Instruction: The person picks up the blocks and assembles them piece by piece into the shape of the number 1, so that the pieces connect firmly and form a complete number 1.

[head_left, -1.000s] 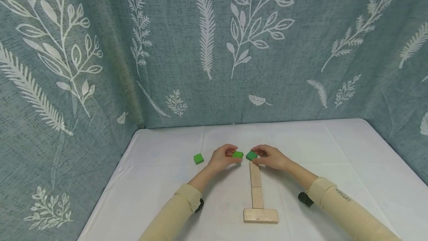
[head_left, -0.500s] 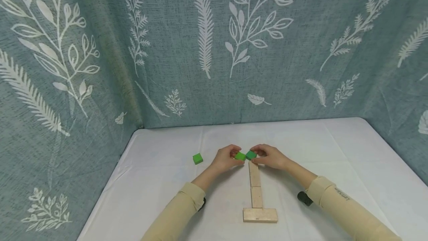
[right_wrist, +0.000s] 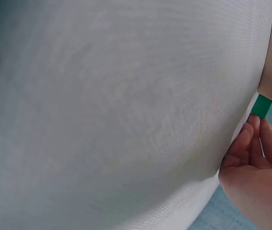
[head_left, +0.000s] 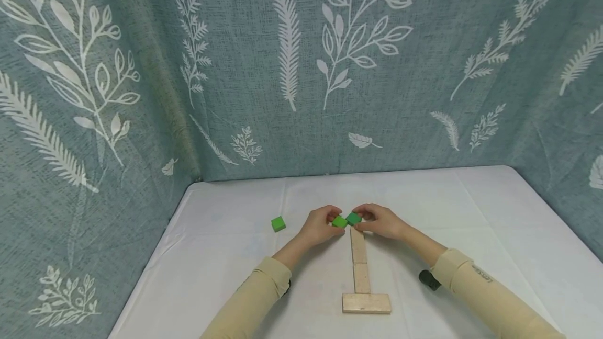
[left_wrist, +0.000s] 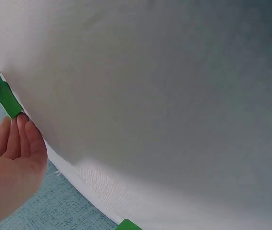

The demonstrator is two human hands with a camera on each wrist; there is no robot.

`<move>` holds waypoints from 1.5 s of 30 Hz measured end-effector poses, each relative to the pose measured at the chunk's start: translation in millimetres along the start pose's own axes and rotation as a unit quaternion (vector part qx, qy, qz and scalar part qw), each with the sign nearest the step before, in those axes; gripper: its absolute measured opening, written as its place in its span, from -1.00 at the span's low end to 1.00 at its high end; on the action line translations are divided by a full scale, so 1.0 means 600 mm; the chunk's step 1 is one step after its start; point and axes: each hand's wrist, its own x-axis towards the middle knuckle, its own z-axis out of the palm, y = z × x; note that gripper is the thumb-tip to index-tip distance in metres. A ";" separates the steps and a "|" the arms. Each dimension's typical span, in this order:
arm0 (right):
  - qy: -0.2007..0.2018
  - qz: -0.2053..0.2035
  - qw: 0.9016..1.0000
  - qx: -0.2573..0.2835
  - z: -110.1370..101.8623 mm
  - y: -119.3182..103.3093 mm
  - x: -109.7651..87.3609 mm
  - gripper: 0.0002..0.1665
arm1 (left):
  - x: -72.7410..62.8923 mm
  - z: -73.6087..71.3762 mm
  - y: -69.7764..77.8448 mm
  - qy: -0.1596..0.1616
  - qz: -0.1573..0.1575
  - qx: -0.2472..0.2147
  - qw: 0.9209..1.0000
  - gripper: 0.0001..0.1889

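Note:
Between thumb and fingers, my left hand (head_left: pixel 319 227) pinches a light green block (head_left: pixel 339 222), also in the left wrist view as a green block (left_wrist: pixel 9 99) at the left edge. Just right of it, my right hand (head_left: pixel 385 223) pinches a darker green block (head_left: pixel 354 218), its corner close against the light one. That darker block (right_wrist: pixel 262 106) sits at the far end of a wooden plank (head_left: pixel 358 246). A second plank (head_left: pixel 361 278) continues the line toward me, ending at a crosswise plank (head_left: pixel 366 303), so the wood makes an upside-down T.
Another light green block (head_left: pixel 278 224) lies alone on the white-covered table (head_left: pixel 226 276), left of my left hand. Blue-green leaf-patterned curtains (head_left: pixel 301 140) rise behind the table and along its sides. Dark wrist gear (head_left: pixel 430 279) shows beneath the right sleeve.
My left hand has moved right and slightly toward me, bringing the light green block up beside the darker one. My right hand and the wooden planks stay in place.

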 end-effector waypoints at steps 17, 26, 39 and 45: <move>-0.004 0.001 1.000 0.003 0.000 0.003 0.001 -0.47 | -0.002 0.000 -0.001 0.000 0.014 0.010 1.000 -0.56; -0.006 -0.001 1.000 -0.001 -0.002 -0.001 0.000 -0.48 | -0.003 -0.001 0.002 -0.007 0.012 0.011 1.000 -0.54; -0.003 0.000 1.000 -0.001 0.003 -0.005 -0.003 -0.48 | -0.012 -0.002 0.000 -0.013 0.003 -0.001 1.000 -0.50; -0.003 -0.002 1.000 0.005 0.003 -0.008 -0.005 -0.47 | -0.014 -0.009 -0.003 0.005 0.010 -0.036 0.999 -0.54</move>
